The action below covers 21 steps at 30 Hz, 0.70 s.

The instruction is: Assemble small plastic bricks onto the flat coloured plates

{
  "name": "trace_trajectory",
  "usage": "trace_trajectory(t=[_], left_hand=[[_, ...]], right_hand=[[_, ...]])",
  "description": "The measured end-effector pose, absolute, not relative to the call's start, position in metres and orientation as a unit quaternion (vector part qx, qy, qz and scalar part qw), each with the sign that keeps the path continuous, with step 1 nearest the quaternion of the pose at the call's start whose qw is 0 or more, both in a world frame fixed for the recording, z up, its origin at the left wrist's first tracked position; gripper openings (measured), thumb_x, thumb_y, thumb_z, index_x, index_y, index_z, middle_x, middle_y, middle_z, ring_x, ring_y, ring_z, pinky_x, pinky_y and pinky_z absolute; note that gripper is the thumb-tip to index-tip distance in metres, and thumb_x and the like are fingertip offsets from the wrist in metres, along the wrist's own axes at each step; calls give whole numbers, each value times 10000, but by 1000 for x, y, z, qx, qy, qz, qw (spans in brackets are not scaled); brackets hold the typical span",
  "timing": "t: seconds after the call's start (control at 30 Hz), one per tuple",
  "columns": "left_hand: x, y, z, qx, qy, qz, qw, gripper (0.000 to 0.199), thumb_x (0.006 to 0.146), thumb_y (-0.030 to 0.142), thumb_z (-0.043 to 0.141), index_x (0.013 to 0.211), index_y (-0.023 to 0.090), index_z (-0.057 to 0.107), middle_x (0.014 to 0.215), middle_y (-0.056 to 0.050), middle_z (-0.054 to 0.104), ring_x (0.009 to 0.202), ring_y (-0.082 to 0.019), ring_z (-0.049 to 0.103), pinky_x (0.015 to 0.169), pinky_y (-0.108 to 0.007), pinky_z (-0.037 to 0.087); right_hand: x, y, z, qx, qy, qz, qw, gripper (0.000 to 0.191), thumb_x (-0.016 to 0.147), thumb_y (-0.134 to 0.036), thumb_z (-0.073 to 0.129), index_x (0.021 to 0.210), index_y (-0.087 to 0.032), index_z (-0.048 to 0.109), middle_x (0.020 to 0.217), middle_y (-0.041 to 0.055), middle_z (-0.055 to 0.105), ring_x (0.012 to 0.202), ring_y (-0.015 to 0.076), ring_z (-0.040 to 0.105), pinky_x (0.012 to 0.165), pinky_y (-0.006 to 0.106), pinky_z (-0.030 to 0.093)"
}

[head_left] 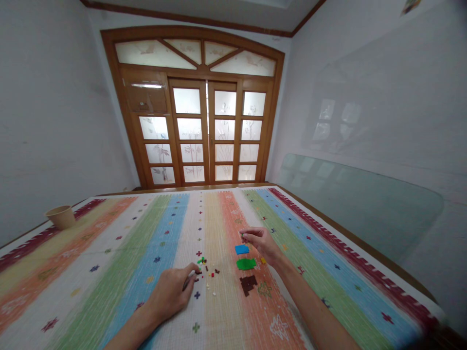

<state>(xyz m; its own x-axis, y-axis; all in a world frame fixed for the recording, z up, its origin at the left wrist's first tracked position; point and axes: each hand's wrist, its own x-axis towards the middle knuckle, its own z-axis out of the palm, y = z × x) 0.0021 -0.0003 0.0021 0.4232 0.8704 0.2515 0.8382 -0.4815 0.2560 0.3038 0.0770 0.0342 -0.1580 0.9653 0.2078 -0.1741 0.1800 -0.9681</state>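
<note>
My left hand [175,288] rests on the striped cloth with its fingers closed around a slim grey-white object [188,277], whose kind I cannot make out. Just beyond its fingertips lies a scatter of tiny building bricks [206,268] in green, brown, red, yellow and white. Over the orange stripe, my right hand [260,241] is pinched at the fingertips on something too small to name. Below that pinch a flat blue brick piece [241,249] lies nearest. Closer to me are a green brick assembly [246,264] and a brown brick assembly [248,285]. Yellow bricks [263,260] lie beside the right wrist.
A multicoloured striped tablecloth [138,253] covers the table. At the far left stands a tan paper cup [61,217]. Beyond the table is a wooden glass-paned door [207,131]. A pale glass panel [357,199] leans along the right wall.
</note>
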Motion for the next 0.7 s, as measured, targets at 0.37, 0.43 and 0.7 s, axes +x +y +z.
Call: trace_trajectory(t=[0.37, 0.43, 0.7], left_hand=[[3, -1, 4, 840, 509, 179, 54, 270, 945, 304, 403, 1057, 227, 637, 641, 1, 661, 597, -167, 624, 602, -246, 384], [3, -1, 4, 840, 511, 175, 58, 265, 946, 303, 406, 1054, 230, 636, 641, 3, 662, 597, -167, 625, 601, -246, 380], [1, 0, 1, 843, 504, 178, 50, 266, 946, 304, 403, 1047, 223, 635, 636, -1, 666, 589, -161, 622, 592, -243, 377]], right_hand=[[311, 76, 43, -382, -553, 509, 537, 252, 570, -353, 866, 755, -199, 792, 692, 48, 738, 660, 173, 662, 692, 315, 519], [312, 76, 43, -386, -556, 510, 532, 249, 563, -344, 872, 748, -199, 790, 694, 50, 741, 666, 178, 671, 693, 319, 528], [319, 77, 45, -402, -585, 484, 511, 242, 576, -326, 872, 760, -192, 790, 731, 61, 750, 712, 193, 692, 734, 337, 545]])
